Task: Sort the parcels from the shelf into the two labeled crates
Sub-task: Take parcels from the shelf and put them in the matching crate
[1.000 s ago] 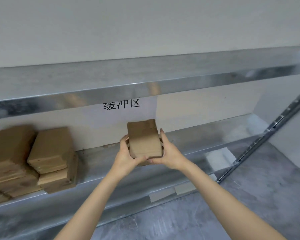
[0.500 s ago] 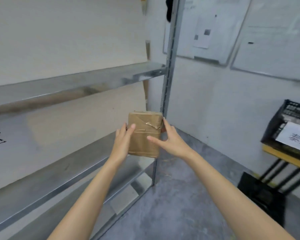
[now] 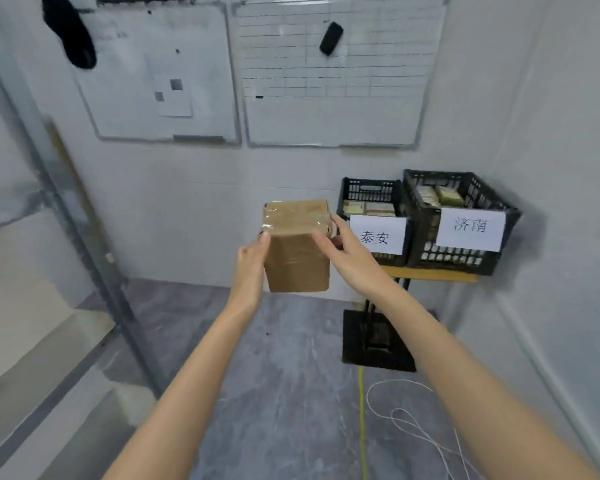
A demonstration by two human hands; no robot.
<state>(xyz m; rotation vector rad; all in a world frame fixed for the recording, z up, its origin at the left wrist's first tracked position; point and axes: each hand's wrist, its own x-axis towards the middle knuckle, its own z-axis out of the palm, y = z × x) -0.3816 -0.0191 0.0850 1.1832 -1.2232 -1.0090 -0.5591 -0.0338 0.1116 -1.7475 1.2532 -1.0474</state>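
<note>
A brown taped cardboard parcel (image 3: 297,251) is held up at chest height in the middle of the view. My left hand (image 3: 252,268) holds its left side and my right hand (image 3: 347,258) grips its right side, fingers across the front. To the right stand two black plastic crates on a small stand: the left crate (image 3: 373,194) carries a white label reading 泰安, the right crate (image 3: 465,202) a label reading 济南. Both crates hold several parcels. The metal shelf (image 3: 84,237) is at the left edge.
Two whiteboards (image 3: 333,74) hang on the far wall. The crates' stand has a yellow top (image 3: 430,273) and a black base (image 3: 376,341) on the grey floor. A yellow cable (image 3: 362,410) and a white cord (image 3: 406,417) lie on the floor at right.
The view has swung right from the shelf to the wall with the crates. Both hands carried the parcel away from the shelf; both labeled crates are now fully in view.
</note>
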